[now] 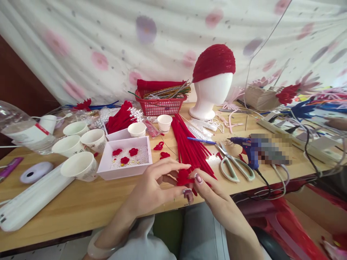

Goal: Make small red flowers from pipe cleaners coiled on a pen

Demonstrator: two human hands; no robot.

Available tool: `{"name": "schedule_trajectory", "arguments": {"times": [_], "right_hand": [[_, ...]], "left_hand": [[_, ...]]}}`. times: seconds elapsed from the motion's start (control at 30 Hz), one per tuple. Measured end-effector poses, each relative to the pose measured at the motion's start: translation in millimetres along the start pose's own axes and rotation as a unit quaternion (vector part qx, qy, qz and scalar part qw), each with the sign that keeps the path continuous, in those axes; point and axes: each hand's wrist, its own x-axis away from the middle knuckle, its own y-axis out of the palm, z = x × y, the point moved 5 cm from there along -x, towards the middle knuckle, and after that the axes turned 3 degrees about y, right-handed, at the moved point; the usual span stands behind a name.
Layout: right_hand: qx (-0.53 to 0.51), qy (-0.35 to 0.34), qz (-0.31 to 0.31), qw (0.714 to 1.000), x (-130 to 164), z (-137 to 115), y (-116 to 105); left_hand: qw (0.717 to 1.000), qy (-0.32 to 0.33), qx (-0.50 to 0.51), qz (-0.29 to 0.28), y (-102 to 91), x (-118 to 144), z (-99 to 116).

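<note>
My left hand (159, 182) and my right hand (208, 186) meet above the table's front edge, both closed on a red fuzzy chenille piece (183, 177). Its full shape is partly hidden by my fingers. Just behind my hands lies a fan of long red chenille stems (187, 144). Small red looped chenille pieces (164, 155) rest on the wood to the left of the stems. A white box (119, 175) near my left hand holds beads and a few small red chenille flowers (125, 160).
Scissors (235, 164) and a blue glue gun (251, 148) lie to the right. Several paper cups (81, 166) and a plastic bottle (27, 133) stand on the left. At the back are a red basket (162, 107) and a white foam head (211, 95) wearing a red covering.
</note>
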Motion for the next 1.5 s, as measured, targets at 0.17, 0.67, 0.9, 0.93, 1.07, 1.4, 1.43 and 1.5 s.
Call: {"name": "schedule_trajectory", "arguments": {"times": [0.17,0.67,0.9,0.93,1.07,1.4,1.43,1.5], "right_hand": [[-0.064,-0.009,0.003,0.998,0.5,7.4,-2.4],[0.045,-0.049,0.020,0.998,2.3,-0.9,4.6],[-0.005,-0.047,0.004,0.999,-3.6,4.3,-7.3],[-0.045,-0.051,0.002,0.998,-5.0,6.0,-10.6],[-0.156,-0.058,-0.027,0.986,-9.9,13.3,-15.2],[0.029,-0.106,0.049,0.993,-10.9,-2.7,-7.8],[0.068,-0.118,0.067,0.988,-9.0,-5.4,-8.7],[0.135,-0.127,0.091,0.978,-5.1,-8.2,-9.8]], "left_hand": [[0.998,-0.037,0.030,0.030,-3.8,2.3,-6.3],[0.998,0.037,-0.030,0.049,-2.8,-2.9,2.7],[1.000,-0.004,0.021,0.014,-0.2,-4.4,-1.3],[0.999,-0.006,0.033,0.008,0.3,-4.7,-2.5],[1.000,-0.017,0.017,0.001,2.1,-5.1,-6.0],[0.996,-0.022,-0.055,0.069,1.0,-5.3,0.0],[0.996,-0.031,-0.036,0.071,1.5,-5.4,-1.0],[0.995,-0.052,-0.001,0.081,1.5,-5.0,-3.6]]}}
